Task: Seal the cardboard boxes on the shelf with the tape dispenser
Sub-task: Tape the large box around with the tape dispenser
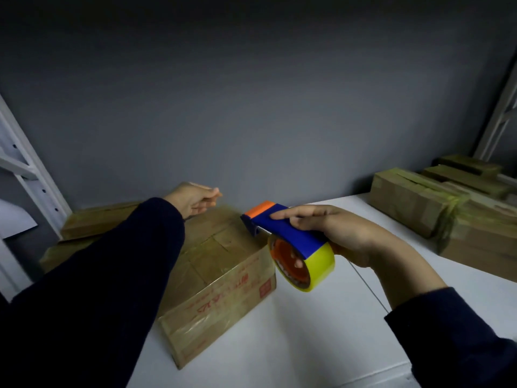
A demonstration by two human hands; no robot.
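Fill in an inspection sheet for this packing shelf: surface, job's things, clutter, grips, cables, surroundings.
Surface: white shelf, boxes standing on it.
Job's things: cardboard box in the middle, tape strips across its top; tape dispenser with yellow roll, held by that box's right edge; more boxes at left; taped stack at right.
Clutter: pale sheet at far left.
Grips: left grip over the box's far edge, fingers curled, hold unclear; right grip holds the dispenser.
Cables: thin dark line near the right wrist; cable or seam, cannot tell.
Surroundings: grey wall; white uprights at both sides.
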